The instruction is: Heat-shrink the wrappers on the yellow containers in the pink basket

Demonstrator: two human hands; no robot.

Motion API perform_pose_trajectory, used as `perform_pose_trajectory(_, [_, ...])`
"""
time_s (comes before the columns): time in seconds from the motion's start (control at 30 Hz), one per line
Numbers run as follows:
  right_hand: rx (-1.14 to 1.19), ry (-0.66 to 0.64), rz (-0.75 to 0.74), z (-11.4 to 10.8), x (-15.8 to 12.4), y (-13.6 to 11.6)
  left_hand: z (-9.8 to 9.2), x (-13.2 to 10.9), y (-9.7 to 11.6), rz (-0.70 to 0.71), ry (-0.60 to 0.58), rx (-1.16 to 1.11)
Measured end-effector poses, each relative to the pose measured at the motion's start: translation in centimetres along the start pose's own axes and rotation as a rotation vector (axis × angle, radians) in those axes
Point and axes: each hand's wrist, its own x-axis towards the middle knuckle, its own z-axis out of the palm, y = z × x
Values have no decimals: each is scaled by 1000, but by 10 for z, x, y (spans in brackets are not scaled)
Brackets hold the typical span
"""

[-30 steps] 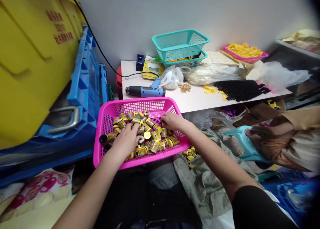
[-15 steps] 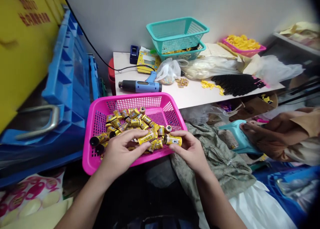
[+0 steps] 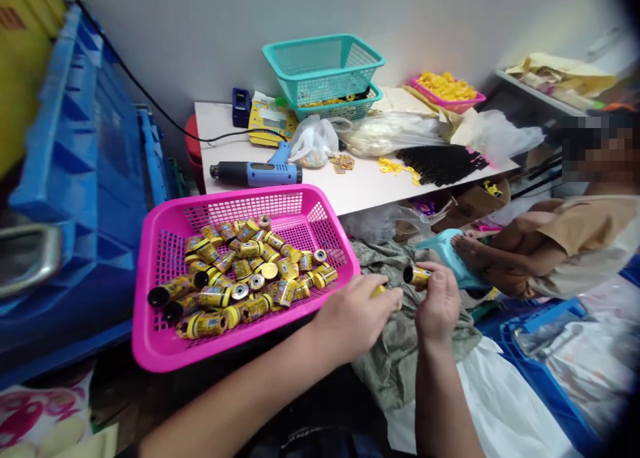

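Pink basket (image 3: 165, 351) of yellow tubes (image 3: 235, 278) sits left of my hands, below the white table (image 3: 360, 188). Over the green cloth (image 3: 400, 338), my left hand (image 3: 350, 318) closes on one tube (image 3: 383, 290); my right hand (image 3: 437, 305) pinches another tube (image 3: 416, 275).

The white desk (image 3: 360, 188) carries a blue heat gun (image 3: 257, 173), stacked teal baskets (image 3: 325, 71), plastic bags (image 3: 380, 135), black strips (image 3: 440, 165) and a pink tray (image 3: 445, 95).
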Motion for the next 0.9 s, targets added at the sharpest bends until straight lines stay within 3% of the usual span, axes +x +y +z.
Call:
perform_pose_trajectory(0.1, [-325,-457,117,-7,12,46,27,6,1,113,-141,226])
perform_pose_trajectory(0.13, [-361,-556,125,-6,15,54,23,4,0,136,-161,238])
perform_pose_trajectory(0.2, [-341,-586,90,-2,20,53,0,-7,-4,115,-152,224])
perform_pose_trajectory(0.3, [-207,-458,-133,18,25,12,-58,-33,-21,-126,-138,342])
perform_pose_trajectory(0.37, [-108,-441,-317,42,28,-30,-94,-50,-39,-421,-229,517])
perform_pose_trajectory(0.4, [-97,-538,-384,57,29,-50,-107,-56,-48,-571,-281,594])
perform_pose_trajectory(0.47, [-243,-878,-422,91,28,-85,-123,-65,-64,-754,-446,682])
perform_pose_trajectory(0.5, [-388,-1043,-403,109,27,-97,-127,-66,-70,-798,-503,697])
perform_pose_trajectory(0.57, [-505,-1151,-348,142,25,-111,-129,-66,-76,-805,-559,681])
perform_pose_trajectory(0.63, [-552,-1199,-303,164,25,-111,-130,-65,-78,-787,-530,639])
perform_pose_trajectory(0.7, [-537,-1221,-264,172,26,-105,-133,-67,-80,-791,-469,588])
perform_pose_trajectory(0.8, [-417,-1184,-217,159,26,-95,-141,-77,-82,-805,-262,471])
perform_pose_trajectory(0.9, [-179,-1108,-179,135,18,-91,-146,-87,-80,-836,41,233])
